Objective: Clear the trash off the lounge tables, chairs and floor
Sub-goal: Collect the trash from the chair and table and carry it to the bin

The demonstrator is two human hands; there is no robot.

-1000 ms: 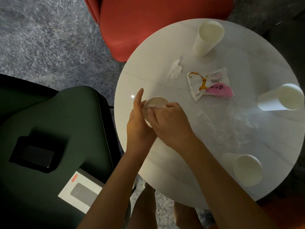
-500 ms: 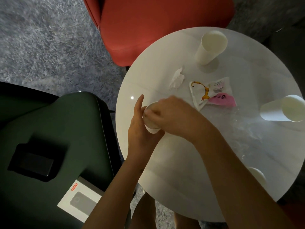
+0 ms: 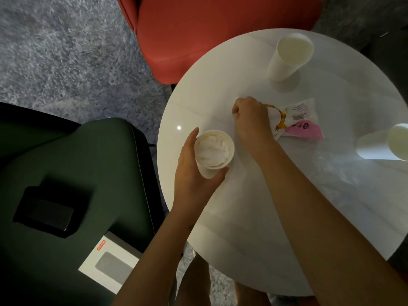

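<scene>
White marble-look round table (image 3: 254,217) carried the trash being collected. At its 9 o'clock rim the left hand (image 3: 194,173) gripped an upright paper cup (image 3: 206,170), thumb curled on the near wall and fingers up the left wall; the cup was already stuffed with crumpled tissue (image 3: 213,149) and evidently served as the collecting vessel. The right hand (image 3: 251,118) sat knuckles-up toward 11 o'clock, fingers curled down onto the tabletop and overlapping the left edge of a snack wrapper (image 3: 298,120) with a giraffe print and pink patch. What, if anything, those fingers pinched could not be told: the palm hid it. A second paper cup (image 3: 291,56) stood upright at 12 o'clock; a third paper cup (image 3: 384,143) lay on its side at 3 o'clock. Off the table: red armchair (image 3: 220,29) at 11 o'clock, green chair (image 3: 77,151) at 9 o'clock bearing a black device (image 3: 44,210) and a white box (image 3: 110,263), grey carpet (image 3: 55,51) between. Judged step: gathering small tabletop litter into the held cup, task well short of done. Next move likely calls for lifting the right hand's catch cleanly, carrying it to the cup mouth and pressing it in without tipping the cup, then taking the wrapper.
</scene>
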